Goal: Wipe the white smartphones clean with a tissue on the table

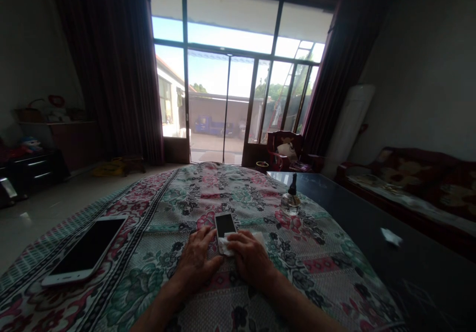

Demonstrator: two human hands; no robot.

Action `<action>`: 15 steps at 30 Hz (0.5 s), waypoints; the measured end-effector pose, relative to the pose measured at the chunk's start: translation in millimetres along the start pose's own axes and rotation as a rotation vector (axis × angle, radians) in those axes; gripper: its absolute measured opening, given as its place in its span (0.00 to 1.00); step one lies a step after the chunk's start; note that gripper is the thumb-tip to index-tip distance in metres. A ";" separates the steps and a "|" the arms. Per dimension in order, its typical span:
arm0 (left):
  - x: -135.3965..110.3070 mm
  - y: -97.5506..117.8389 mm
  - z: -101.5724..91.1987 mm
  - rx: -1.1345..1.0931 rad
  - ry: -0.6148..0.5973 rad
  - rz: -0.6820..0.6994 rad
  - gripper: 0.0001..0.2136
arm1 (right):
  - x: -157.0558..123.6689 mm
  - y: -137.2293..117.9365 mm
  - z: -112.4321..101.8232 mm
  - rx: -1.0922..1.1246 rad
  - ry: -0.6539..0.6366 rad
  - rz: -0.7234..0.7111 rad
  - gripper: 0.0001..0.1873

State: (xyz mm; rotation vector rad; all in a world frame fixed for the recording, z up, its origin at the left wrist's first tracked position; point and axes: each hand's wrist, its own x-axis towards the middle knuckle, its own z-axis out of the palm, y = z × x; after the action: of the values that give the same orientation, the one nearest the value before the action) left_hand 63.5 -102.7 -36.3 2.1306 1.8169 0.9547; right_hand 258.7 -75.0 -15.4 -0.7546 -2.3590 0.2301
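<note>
Head view: left hand (pixel 197 262) flat, steadying small phone (pixel 225 224); right hand (pixel 250 258) fingers together, pressing tissue (pixel 224 245). Risk of skidding phone across cloth (pixel 238 193) toward bottle (pixel 290 200).

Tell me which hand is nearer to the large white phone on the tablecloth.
Left. The left hand rests to the right of the large white phone, apart from it; the right hand lies farther right, on a white tissue.

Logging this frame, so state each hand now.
Left hand: open, flat on the cloth, against the small phone.
Right hand: pressing a wipe onto the small phone; grip cannot be told.
</note>
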 end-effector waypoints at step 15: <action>-0.6 3.8 0.4 0.041 0.015 -0.025 0.24 | -4.2 5.4 -1.0 -0.075 0.077 0.169 0.23</action>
State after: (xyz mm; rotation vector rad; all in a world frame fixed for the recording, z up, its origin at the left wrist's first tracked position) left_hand 66.8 -104.0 -34.9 2.1250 1.8804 0.9382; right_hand 264.4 -73.1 -18.6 -0.9834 -2.2432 0.1816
